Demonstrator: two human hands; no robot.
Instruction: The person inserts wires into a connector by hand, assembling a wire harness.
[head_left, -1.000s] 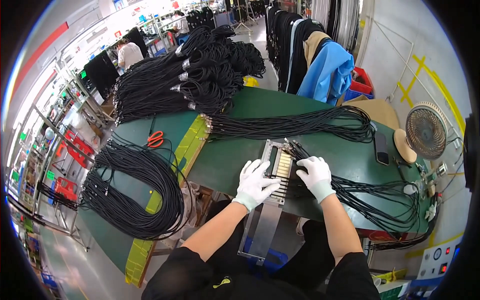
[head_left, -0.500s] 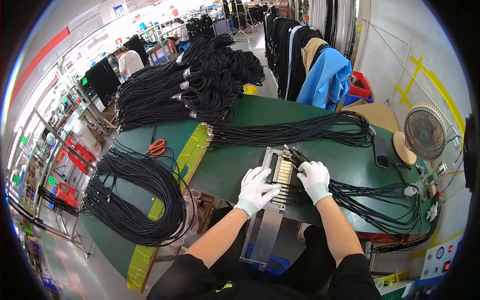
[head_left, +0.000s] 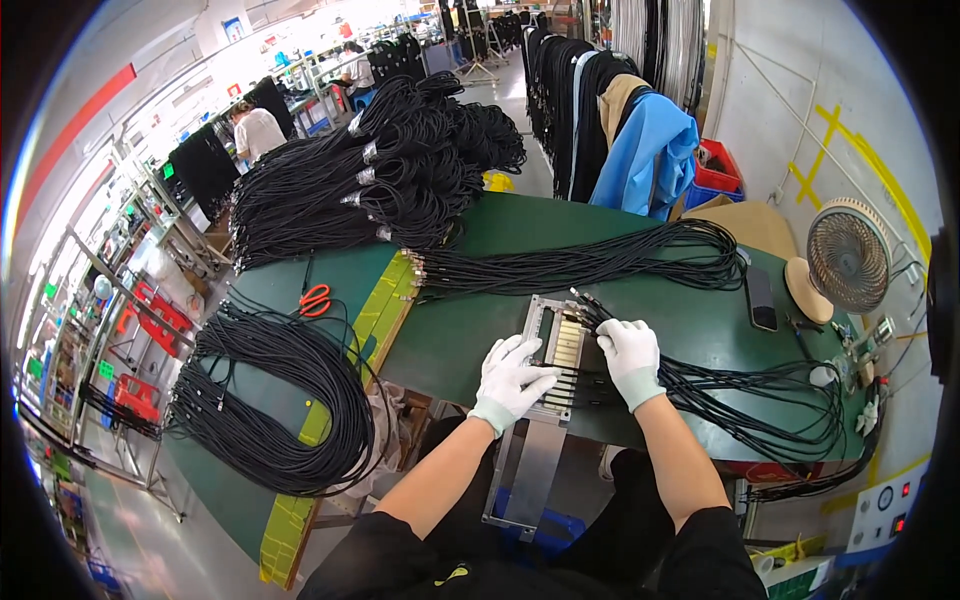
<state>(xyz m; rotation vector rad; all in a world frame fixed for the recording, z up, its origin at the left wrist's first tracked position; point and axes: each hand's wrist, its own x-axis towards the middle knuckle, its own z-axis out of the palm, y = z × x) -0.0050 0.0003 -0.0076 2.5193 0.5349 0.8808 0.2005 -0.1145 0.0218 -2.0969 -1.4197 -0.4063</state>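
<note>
A metal fixture (head_left: 532, 330) with a row of pale slots lies across the table's near edge, and several black cables (head_left: 562, 386) sit side by side in its nearer slots. My left hand (head_left: 508, 384), in a white glove, is at the fixture's left side, thumb and fingers closed round the dark end of a cable. On the other side, my gloved right hand (head_left: 632, 362) has its fingers curled on black cables (head_left: 592, 308) whose tips point away past the slots. Its fingertips are partly hidden. These cables trail right in a loose bundle (head_left: 750, 405).
A looped cable bundle (head_left: 590, 262) lies beyond the fixture. Left are a coiled bundle (head_left: 320, 400), orange-handled scissors (head_left: 315, 300) and a yellow-taped strip (head_left: 385, 300). A large cable heap (head_left: 370, 170) stands behind. A phone (head_left: 761, 298) and a fan (head_left: 848, 255) are at right.
My right hand has shifted very slightly at the cables. The left hand stays at the fixture, and the view has moved a little.
</note>
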